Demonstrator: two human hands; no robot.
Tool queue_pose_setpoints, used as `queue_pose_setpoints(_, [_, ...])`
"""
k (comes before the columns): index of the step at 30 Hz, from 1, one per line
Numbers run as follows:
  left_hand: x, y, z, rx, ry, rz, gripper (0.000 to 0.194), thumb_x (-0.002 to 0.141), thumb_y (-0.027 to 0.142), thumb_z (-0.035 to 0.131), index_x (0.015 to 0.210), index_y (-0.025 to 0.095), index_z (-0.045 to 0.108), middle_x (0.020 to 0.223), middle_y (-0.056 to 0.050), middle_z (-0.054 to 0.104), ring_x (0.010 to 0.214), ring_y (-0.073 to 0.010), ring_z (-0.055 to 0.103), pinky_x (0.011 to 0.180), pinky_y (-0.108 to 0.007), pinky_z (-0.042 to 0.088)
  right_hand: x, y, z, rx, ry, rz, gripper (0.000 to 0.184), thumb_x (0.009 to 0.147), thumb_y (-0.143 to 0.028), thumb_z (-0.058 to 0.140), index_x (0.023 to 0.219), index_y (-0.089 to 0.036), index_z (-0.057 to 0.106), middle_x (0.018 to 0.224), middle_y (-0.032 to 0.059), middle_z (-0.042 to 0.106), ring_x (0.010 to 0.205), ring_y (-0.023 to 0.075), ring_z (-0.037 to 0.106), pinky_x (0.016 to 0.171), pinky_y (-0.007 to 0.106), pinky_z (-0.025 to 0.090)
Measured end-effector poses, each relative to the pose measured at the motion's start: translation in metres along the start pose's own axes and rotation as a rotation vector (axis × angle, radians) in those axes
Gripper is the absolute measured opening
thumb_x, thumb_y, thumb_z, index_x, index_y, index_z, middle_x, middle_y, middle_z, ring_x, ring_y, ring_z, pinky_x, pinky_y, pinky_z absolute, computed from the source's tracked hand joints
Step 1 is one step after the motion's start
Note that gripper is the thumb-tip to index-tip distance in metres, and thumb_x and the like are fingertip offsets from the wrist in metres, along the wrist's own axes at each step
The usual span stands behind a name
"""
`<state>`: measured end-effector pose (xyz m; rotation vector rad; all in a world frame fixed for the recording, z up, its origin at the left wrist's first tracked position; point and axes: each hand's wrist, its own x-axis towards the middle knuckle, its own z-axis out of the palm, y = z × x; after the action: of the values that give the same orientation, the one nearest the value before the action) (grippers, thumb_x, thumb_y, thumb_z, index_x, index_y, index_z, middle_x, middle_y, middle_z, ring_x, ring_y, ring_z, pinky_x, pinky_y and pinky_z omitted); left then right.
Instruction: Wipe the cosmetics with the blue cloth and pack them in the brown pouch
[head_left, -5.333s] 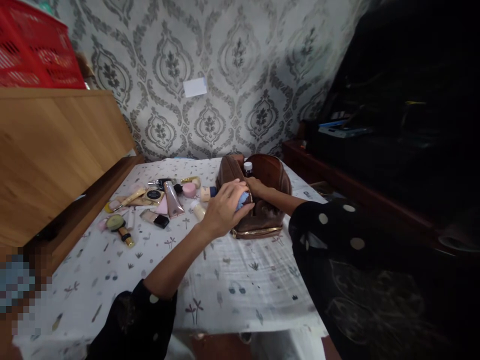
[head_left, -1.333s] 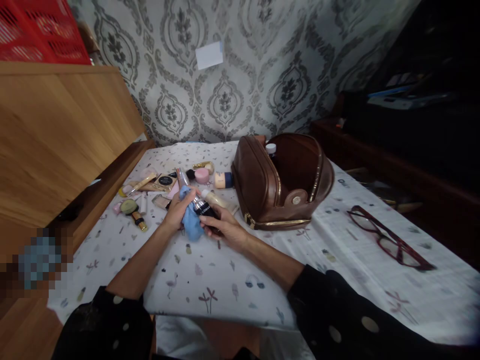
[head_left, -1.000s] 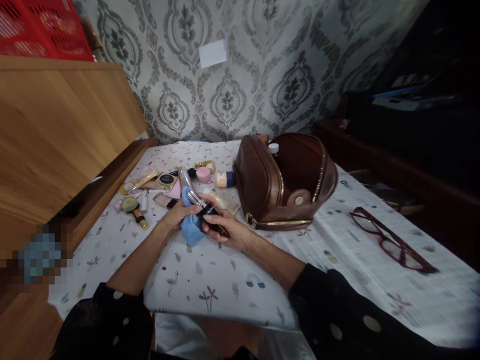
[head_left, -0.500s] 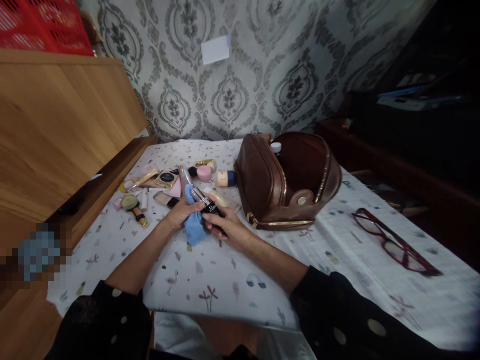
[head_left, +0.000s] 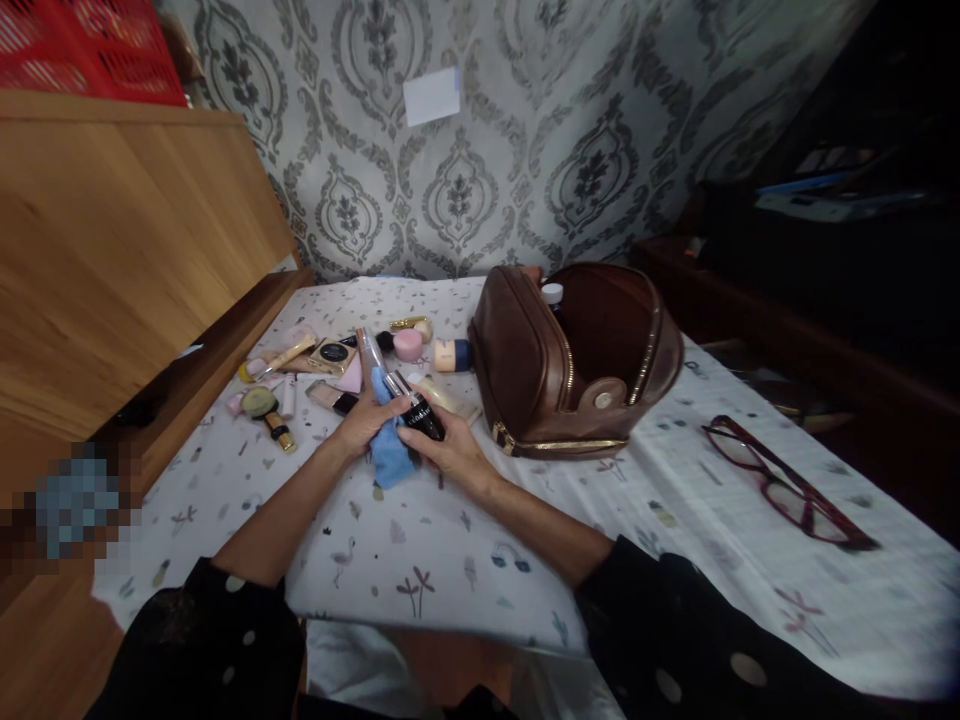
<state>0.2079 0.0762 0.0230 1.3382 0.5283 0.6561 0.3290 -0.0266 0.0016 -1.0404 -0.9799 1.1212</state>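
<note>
My right hand [head_left: 450, 455] grips a black cosmetic bottle [head_left: 418, 410] with a silver neck and white lettering, held tilted above the table. My left hand [head_left: 367, 425] presses a light blue cloth [head_left: 391, 452] against the bottle's left side; the cloth hangs down between both hands. A brown leather toiletry bag [head_left: 559, 370] stands unzipped just right of my hands, with a white-capped bottle [head_left: 553, 293] showing inside it. Both hands meet over the white patterned tablecloth [head_left: 450, 540].
Several cosmetics [head_left: 330, 360] lie scattered on the cloth left of the bag, among them a pink jar [head_left: 407, 344] and a compact. Red-framed glasses [head_left: 787, 485] lie at the right. A wooden cabinet [head_left: 112, 270] stands at the left, dark furniture [head_left: 825, 250] at the right.
Five seconds ago both hands were at the bag's opening with the blue cloth. Since then they hold the bottle and cloth in front of the bag; over the last second the bottle has turned slightly in my grip.
</note>
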Motion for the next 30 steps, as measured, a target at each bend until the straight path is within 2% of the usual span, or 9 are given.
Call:
queue_pose_setpoints(3, [-0.0006,-0.0007,-0.0009,-0.050,-0.020,-0.092,0.058,0.058,0.057,0.088,0.093,0.015,0.069,0.073,-0.007,0.069,0.064,-0.0248,0.068,0.053,-0.033,0.054,0.0009,0.0027,-0.0024,0.026,-0.025,0.018,0.054,0.080,-0.069,0.065,0.100,-0.019,0.066,0.062,-0.0016,0.057,0.051,0.0111,0.049,0.043,0.023,0.032])
queue_pose_setpoints(5, [-0.0003,-0.0009,-0.0015,-0.060,-0.028,-0.107,0.063,0.057,0.059,0.087,0.097,0.015,0.068,0.073,-0.007,0.070,0.059,-0.0235,0.067,0.047,-0.032,0.053,0.0017,0.0054,-0.0038,0.059,-0.023,0.042,0.059,0.082,-0.074,0.058,0.102,-0.019,0.067,0.064,-0.0002,0.059,0.054,0.0126,0.053,0.043,0.024,0.033])
queue_pose_setpoints(10, [0.0018,-0.0006,-0.0025,-0.018,0.036,-0.044,0.061,0.055,0.061,0.087,0.087,0.013,0.068,0.075,-0.008,0.072,0.066,-0.0232,0.070,0.049,-0.028,0.055,0.0026,0.0065,-0.0038,0.129,-0.039,0.046,0.053,0.076,-0.058,0.075,0.111,-0.021,0.063,0.076,-0.0009,0.061,0.063,0.0124,0.055,0.048,0.022,0.039])
queue_pose_setpoints(15, [0.0029,0.0017,-0.0011,0.012,0.052,-0.001,0.057,0.054,0.060,0.088,0.080,0.013,0.069,0.075,-0.006,0.073,0.074,-0.0231,0.071,0.057,-0.027,0.057,0.0048,0.0045,-0.0025,0.149,0.083,0.009,0.050,0.064,-0.044,0.086,0.100,-0.021,0.060,0.094,0.0017,0.064,0.080,0.0157,0.060,0.058,0.024,0.051])
queue_pose_setpoints(18, [0.0030,0.0022,0.0004,0.001,0.059,0.010,0.057,0.054,0.059,0.088,0.083,0.013,0.070,0.074,-0.006,0.072,0.073,-0.0225,0.071,0.057,-0.027,0.057,0.0061,0.0045,-0.0029,0.146,0.124,0.019,0.050,0.061,-0.043,0.088,0.095,-0.021,0.058,0.088,0.0003,0.064,0.074,0.0139,0.059,0.054,0.023,0.049])
queue_pose_setpoints(23, [0.0025,0.0015,-0.0002,-0.066,0.048,-0.041,0.062,0.058,0.053,0.088,0.104,0.017,0.070,0.073,-0.003,0.071,0.058,-0.0187,0.067,0.049,-0.027,0.054,0.0043,0.0030,-0.0023,0.227,0.126,0.065,0.051,0.065,-0.054,0.084,0.091,-0.022,0.054,0.073,-0.0039,0.063,0.061,0.0114,0.059,0.051,0.022,0.046])
queue_pose_setpoints(26, [0.0022,0.0015,-0.0015,-0.090,0.026,-0.071,0.069,0.060,0.050,0.087,0.116,0.017,0.066,0.072,-0.002,0.070,0.050,-0.0167,0.063,0.047,-0.029,0.054,0.0031,0.0020,-0.0020,0.273,0.098,0.083,0.052,0.070,-0.062,0.078,0.093,-0.021,0.054,0.068,-0.0036,0.064,0.058,0.0114,0.060,0.050,0.022,0.043])
queue_pose_setpoints(30, [0.0017,0.0016,-0.0013,-0.128,-0.008,-0.077,0.070,0.062,0.046,0.087,0.120,0.016,0.060,0.067,0.000,0.069,0.046,-0.0170,0.062,0.046,-0.031,0.054,0.0039,-0.0003,-0.0027,0.318,0.097,0.155,0.057,0.068,-0.068,0.075,0.091,-0.020,0.054,0.064,-0.0020,0.065,0.053,0.0118,0.060,0.044,0.020,0.036])
